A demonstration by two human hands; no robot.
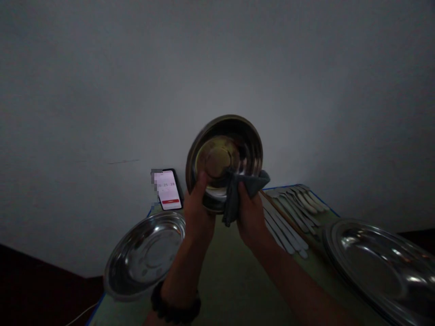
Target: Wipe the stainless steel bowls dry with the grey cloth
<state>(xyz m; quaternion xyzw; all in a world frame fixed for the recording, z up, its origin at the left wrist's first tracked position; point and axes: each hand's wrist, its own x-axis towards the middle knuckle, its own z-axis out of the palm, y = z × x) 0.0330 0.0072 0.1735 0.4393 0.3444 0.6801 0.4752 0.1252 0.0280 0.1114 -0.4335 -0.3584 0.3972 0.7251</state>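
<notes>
A shiny metal bowl [220,154] is held up above the table, tilted so that its inside faces me. My left hand [199,210] grips its lower left rim, the thumb lying over the inner wall. A grey-blue cloth [233,199] is bunched in my right hand [250,215], which presses it against the bowl's lower right rim. The thumb of that hand lies on the cloth; its other fingers are hidden behind. Below and left of the held bowl, a larger metal basin [146,253] rests on the table.
The green-topped table [234,276] stands against a pale wall [217,59]. A phone [168,190] showing a timer leans at the back left. Several pieces of cutlery [295,203] lie in rows at the right. Large metal plates [370,267] are stacked at the front right.
</notes>
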